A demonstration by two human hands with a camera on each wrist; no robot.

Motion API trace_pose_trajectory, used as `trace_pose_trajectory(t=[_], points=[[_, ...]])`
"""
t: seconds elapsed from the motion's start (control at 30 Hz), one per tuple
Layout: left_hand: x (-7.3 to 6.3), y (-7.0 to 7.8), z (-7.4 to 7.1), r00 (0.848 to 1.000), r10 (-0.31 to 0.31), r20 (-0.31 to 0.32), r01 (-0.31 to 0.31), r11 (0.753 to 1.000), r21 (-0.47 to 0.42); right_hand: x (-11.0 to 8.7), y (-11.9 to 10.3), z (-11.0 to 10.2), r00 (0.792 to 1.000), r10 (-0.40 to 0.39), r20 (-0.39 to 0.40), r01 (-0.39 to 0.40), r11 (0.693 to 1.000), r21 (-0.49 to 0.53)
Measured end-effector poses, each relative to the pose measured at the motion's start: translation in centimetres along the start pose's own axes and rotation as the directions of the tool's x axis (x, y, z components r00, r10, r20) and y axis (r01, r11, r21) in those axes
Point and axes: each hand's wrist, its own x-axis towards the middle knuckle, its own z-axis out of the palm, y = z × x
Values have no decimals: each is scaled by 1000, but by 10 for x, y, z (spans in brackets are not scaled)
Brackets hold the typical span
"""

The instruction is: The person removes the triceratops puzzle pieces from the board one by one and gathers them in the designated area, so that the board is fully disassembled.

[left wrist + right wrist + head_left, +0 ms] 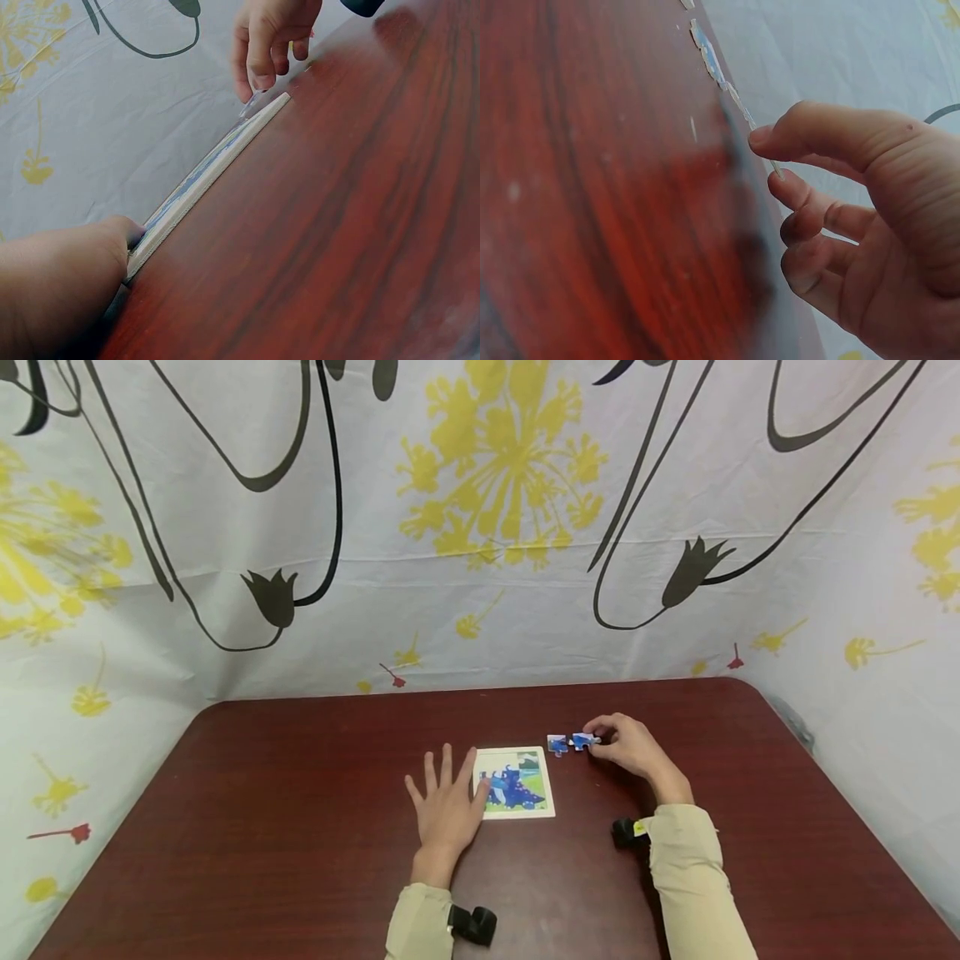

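Note:
A square puzzle board (pixel 513 816) with a pale frame lies on the table, its picture a blue dinosaur on green. Fingers spread, my left hand (pixel 446 814) rests at the board's left side, with the thumb over its edge. In the left wrist view the board (pixel 214 166) shows edge-on beside that thumb. To the right, my right hand (pixel 630 747) pinches a blue puzzle piece (pixel 582 741) between thumb and fingers. The right wrist view shows this thin piece (pixel 742 109) tilted at the fingertips. Another blue puzzle piece (pixel 557 743) lies just left of it.
The dark red-brown table (pixel 300 827) has rounded far corners. White cloth (pixel 345 635) printed with yellow flowers and dark stems hangs behind it and at the sides. Black wrist cameras (pixel 474 927) sit on both sleeves.

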Motion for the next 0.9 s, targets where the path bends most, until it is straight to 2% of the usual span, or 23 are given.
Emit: trace_pose_trajectory(t=[0.7, 0.9], points=[[2, -2, 2, 1000, -6, 5, 6, 1000, 16, 3, 2, 2, 1000, 17, 12, -17, 1000, 1], [1, -1, 1, 1000, -6, 6, 6, 1000, 15, 2, -2, 0, 996, 1, -91, 3, 999, 50]])
